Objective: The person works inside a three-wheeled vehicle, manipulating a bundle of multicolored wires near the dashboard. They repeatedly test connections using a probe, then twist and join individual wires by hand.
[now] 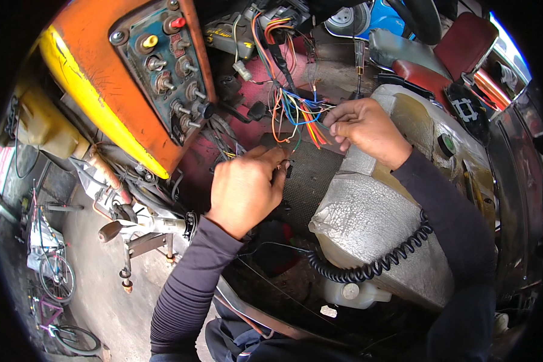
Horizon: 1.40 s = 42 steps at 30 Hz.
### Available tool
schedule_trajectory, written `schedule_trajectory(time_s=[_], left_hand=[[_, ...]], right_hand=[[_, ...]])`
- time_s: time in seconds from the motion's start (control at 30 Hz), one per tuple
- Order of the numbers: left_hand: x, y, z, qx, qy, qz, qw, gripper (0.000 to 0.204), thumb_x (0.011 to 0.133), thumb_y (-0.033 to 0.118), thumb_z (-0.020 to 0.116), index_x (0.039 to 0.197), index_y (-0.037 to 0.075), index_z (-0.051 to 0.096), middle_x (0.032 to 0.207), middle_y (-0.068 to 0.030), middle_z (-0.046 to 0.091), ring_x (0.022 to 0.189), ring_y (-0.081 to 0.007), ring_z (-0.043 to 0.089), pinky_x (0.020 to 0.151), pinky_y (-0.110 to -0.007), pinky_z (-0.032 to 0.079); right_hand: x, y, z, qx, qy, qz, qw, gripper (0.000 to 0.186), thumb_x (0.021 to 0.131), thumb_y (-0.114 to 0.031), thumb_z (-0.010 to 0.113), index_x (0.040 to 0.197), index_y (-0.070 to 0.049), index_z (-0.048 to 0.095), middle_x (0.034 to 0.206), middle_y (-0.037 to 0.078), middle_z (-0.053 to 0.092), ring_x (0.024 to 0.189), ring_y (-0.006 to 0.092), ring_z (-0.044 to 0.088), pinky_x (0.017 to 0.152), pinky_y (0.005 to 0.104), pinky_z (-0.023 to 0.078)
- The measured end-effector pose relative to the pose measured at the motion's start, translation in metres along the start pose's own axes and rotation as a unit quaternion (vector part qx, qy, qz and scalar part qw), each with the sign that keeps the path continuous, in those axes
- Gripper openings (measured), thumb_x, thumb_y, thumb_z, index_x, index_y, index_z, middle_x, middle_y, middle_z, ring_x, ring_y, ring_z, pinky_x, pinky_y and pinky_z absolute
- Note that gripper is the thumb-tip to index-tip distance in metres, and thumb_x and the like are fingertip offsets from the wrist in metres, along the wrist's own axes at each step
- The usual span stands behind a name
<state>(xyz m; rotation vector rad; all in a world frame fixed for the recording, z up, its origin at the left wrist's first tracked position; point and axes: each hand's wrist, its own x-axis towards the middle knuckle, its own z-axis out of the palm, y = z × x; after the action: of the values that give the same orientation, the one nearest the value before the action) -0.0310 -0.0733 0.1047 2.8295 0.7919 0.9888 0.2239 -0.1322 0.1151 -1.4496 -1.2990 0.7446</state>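
Note:
A loose bundle of coloured wires, with blue, orange, red, yellow and green strands, hangs down between my hands. My right hand is at its right side, thumb and fingers pinched on a thin wire. Lower and to the left, my left hand is closed, back of the hand up. A small black piece shows by its fingertips; what the fingers hold is mostly hidden. Other wires run down beside the left knuckles. A white connector dangles from the harness above.
An orange and yellow panel with toggle switches rises at the left. Silver insulation covers a bulky housing at the right. A black coiled cord crosses below it, above a white plastic bottle. Bicycles stand far left.

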Motion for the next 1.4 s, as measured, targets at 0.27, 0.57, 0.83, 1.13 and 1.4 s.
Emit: schedule_trajectory(time_s=[0.27, 0.57, 0.83, 1.13, 1.4], left_hand=[[0.000, 0.021, 0.049, -0.028, 0.048, -0.191, 0.980, 0.028, 0.088, 0.033, 0.077, 0.104, 0.010, 0.076, 0.083, -0.0165, 0.074, 0.075, -0.0367, 0.073, 0.067, -0.047, 0.057], [0.020, 0.045, 0.072, -0.287, 0.144, -0.207, 0.924, 0.016, 0.088, 0.015, 0.080, 0.093, -0.001, 0.078, 0.063, -0.0074, 0.067, 0.056, -0.0073, 0.055, 0.054, -0.029, 0.046], [0.013, 0.044, 0.063, -0.236, 0.135, -0.097, 0.957, 0.022, 0.089, 0.016, 0.079, 0.104, 0.000, 0.078, 0.083, -0.0158, 0.075, 0.068, -0.0215, 0.070, 0.068, -0.032, 0.055], [0.054, 0.048, 0.024, -0.144, 0.058, 0.001, 0.988, 0.031, 0.076, -0.004, 0.071, 0.106, 0.002, 0.075, 0.104, -0.0198, 0.075, 0.096, -0.0376, 0.073, 0.085, -0.042, 0.059], [0.052, 0.054, 0.054, -0.095, 0.077, -0.018, 0.992, 0.028, 0.082, -0.001, 0.066, 0.110, 0.007, 0.064, 0.094, -0.0206, 0.071, 0.087, -0.0436, 0.070, 0.071, -0.052, 0.057]], right_hand=[[0.002, 0.006, 0.001, 0.020, -0.045, -0.010, 0.999, 0.015, 0.085, 0.003, 0.065, 0.098, 0.006, 0.072, 0.085, 0.007, 0.071, 0.067, 0.0120, 0.066, 0.062, 0.0271, 0.058], [-0.005, -0.004, -0.003, -0.002, -0.132, -0.037, 0.991, 0.010, 0.091, -0.003, 0.072, 0.097, 0.006, 0.073, 0.082, 0.007, 0.072, 0.067, 0.0119, 0.066, 0.064, 0.0263, 0.057], [-0.005, -0.011, -0.012, -0.002, -0.063, 0.022, 0.998, 0.013, 0.091, -0.008, 0.072, 0.094, 0.005, 0.070, 0.080, 0.006, 0.071, 0.065, 0.0117, 0.067, 0.061, 0.0261, 0.057], [-0.004, 0.000, -0.005, -0.158, -0.043, -0.114, 0.980, 0.018, 0.079, -0.011, 0.076, 0.083, 0.005, 0.068, 0.070, 0.007, 0.066, 0.063, 0.0123, 0.063, 0.058, 0.0298, 0.049], [-0.006, -0.012, -0.021, -0.083, -0.104, -0.023, 0.991, 0.015, 0.083, -0.004, 0.076, 0.090, 0.005, 0.066, 0.076, 0.003, 0.067, 0.064, 0.0089, 0.061, 0.057, 0.0279, 0.051]])
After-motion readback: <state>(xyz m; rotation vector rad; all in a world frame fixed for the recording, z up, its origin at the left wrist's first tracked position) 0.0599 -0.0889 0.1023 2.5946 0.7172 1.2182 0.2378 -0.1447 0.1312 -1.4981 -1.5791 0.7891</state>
